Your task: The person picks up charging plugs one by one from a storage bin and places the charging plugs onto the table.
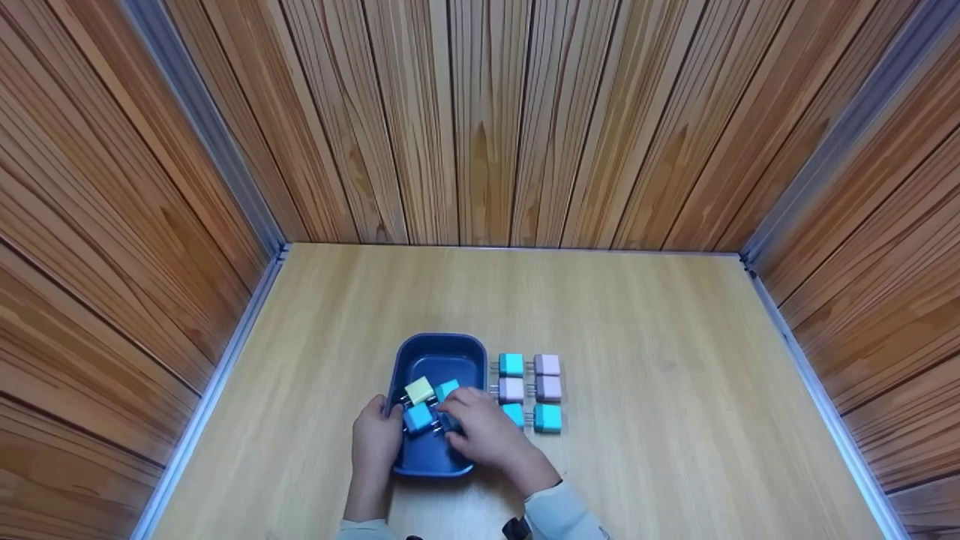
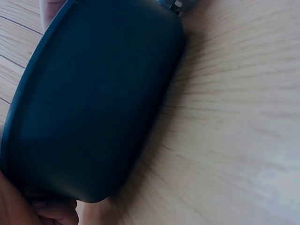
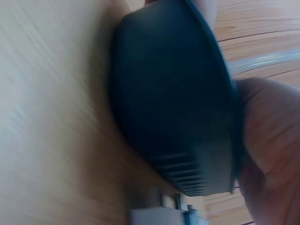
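A navy plastic tray [image 1: 431,465] lies on the table, with several plug chargers in it. Among them are a pale yellow charger [image 1: 419,390], a blue charger [image 1: 418,418] and a teal charger [image 1: 447,389]. My left hand [image 1: 377,435] grips the tray's left rim; a few of its fingertips show under the tray's end in the left wrist view. Reaching over the right rim, my right hand [image 1: 484,429] pinches a shaded blue charger [image 1: 450,422] between thumb and fingers, inside the tray. In the right wrist view the tray's wall hides those fingertips.
Right of the tray stand two columns of chargers, prongs facing left, including a lilac charger [image 1: 547,365] and a teal charger [image 1: 548,418]. The right hand partly covers one teal charger [image 1: 513,414]. Wood-plank walls [image 1: 487,120] enclose the wooden table [image 1: 660,420].
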{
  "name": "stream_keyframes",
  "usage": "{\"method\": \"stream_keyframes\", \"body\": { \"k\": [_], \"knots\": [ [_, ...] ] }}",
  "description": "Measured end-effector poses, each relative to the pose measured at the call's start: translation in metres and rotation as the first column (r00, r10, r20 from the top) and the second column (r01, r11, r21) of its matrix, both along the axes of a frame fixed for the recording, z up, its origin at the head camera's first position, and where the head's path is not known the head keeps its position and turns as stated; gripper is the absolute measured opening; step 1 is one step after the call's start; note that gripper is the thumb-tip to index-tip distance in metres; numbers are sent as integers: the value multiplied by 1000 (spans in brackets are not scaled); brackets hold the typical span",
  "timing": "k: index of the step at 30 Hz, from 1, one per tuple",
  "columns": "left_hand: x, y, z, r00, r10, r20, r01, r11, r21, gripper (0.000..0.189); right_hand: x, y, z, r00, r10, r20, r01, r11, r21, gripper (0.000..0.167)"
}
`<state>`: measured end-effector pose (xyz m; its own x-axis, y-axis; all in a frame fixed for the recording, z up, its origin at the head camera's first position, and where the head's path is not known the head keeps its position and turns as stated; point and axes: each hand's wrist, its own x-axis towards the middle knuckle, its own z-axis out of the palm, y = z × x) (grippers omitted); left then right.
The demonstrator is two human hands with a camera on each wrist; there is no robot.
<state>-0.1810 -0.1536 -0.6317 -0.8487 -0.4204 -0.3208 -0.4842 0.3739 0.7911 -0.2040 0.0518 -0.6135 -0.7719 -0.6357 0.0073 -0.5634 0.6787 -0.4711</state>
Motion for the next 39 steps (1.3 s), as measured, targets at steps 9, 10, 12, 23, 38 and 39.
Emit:
{"method": "stream_keyframes", "body": {
  "k": [9,10,12,23,38,39],
  "knots": [
    [1,-7,5,1000,-12,13,12,1000,-19,18,1,-13,-1,999,-46,16,46,999,18,37],
    [1,-8,5,1000,-12,16,13,1000,-18,18,1,-14,0,999,-49,11,48,998,33,38],
    [1,-8,5,1000,-11,26,11,1000,-15,18,1,-17,2,999,-47,-5,48,997,69,38],
    [1,-10,3,1000,-12,-21,12,1000,-23,18,-4,-26,8,989,46,-142,-10,971,241,36],
    [-1,-2,-3,1000,-18,7,18,1000,-5,19,-7,-25,-1,972,68,-226,-4,962,275,29],
    [-2,-2,-3,1000,-20,3,20,1000,-5,19,-8,-25,-1,972,64,-224,-1,963,271,29]
  ]
}}
